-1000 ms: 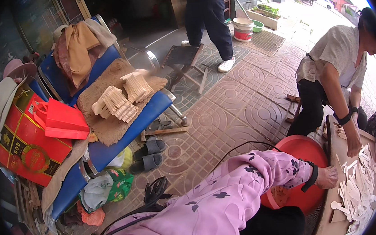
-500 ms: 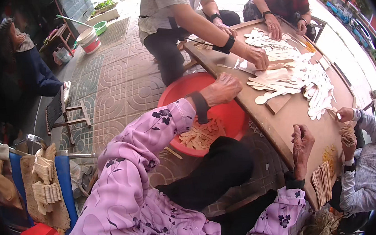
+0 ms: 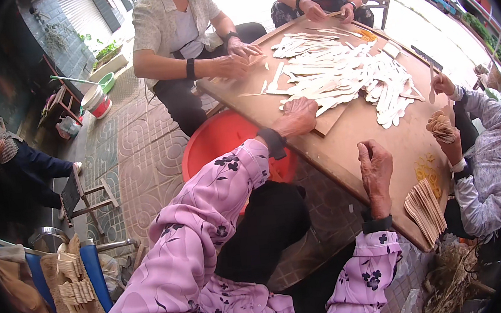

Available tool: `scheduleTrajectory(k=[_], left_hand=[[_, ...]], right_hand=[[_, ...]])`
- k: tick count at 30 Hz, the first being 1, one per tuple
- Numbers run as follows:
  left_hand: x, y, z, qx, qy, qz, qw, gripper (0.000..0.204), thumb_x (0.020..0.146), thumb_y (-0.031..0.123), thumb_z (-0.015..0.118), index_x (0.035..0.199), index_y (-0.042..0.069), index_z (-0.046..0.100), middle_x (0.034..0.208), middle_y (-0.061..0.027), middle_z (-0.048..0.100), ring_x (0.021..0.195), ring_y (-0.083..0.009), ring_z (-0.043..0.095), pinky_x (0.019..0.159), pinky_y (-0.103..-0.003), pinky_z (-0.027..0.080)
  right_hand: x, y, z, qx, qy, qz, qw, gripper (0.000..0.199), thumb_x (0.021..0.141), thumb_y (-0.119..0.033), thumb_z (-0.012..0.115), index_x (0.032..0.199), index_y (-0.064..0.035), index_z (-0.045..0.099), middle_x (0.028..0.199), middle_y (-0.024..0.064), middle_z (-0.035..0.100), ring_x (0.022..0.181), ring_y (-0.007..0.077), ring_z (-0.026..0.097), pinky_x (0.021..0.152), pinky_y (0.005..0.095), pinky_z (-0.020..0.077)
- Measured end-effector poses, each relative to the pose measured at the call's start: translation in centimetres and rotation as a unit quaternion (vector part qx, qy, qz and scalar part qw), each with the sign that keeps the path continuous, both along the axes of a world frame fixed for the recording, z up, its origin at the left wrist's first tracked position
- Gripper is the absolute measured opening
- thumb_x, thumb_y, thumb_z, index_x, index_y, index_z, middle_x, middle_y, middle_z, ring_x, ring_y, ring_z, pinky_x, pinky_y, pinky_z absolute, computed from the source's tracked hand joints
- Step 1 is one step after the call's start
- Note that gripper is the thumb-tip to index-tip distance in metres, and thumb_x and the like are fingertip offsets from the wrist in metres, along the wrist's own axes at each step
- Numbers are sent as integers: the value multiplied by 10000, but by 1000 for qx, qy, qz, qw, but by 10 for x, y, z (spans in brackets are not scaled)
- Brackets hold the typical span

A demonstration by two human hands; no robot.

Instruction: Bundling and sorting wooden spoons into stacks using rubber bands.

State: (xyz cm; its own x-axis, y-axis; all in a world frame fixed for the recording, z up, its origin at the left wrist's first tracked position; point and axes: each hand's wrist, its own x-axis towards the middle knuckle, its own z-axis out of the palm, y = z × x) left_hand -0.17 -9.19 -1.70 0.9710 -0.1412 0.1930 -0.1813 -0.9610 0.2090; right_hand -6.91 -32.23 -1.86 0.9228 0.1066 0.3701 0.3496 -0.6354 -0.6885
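Pale flat wooden spoons lie in a loose heap on the brown wooden table. My left hand reaches over the table's near edge, by the closest end of the heap. Its fingers curl downward and what they pinch, if anything, is hidden behind the knuckles. Farther right, my right hand is raised over the same edge, loosely closed with the thumb beside the bent fingers. Whether something sits inside it I cannot see. Under a corner of the heap is a flat board.
A red basin stands below the table's left edge. A row of wooden sticks and yellow rubber bands lie at the right. Three people work around the table; the right one holds a wooden bundle. A small stool stands left.
My left hand has moved from above the red basin to the edge of the spoon heap. My right hand stays loosely closed. The view has shifted, and the person across has drawn their hands back from the heap.
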Motion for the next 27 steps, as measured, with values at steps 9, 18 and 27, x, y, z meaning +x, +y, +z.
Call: scheduleTrajectory(k=[9,18,27], left_hand=[[-40,-44,14,-57,39,-155,985,107,798,139,577,821,35,588,710,-183,604,712,-385,593,623,-463,445],[2,-2,4,-102,-113,-26,988,146,782,77,547,890,1,610,815,-196,618,823,-337,628,664,-438,479],[13,31,-16,42,-128,10,991,98,773,120,571,805,42,621,842,-167,618,825,-338,627,680,-453,485]], right_hand=[[-8,3,15,-152,-284,-6,947,157,855,-113,588,995,-40,593,914,104,624,854,283,602,787,374,456],[-15,-9,0,-169,-31,-43,984,188,936,-231,498,911,-46,510,815,184,592,740,389,585,615,486,427],[-10,-12,-2,-161,-2,-92,983,227,942,-267,490,887,-51,530,758,192,597,744,401,587,621,494,427]])
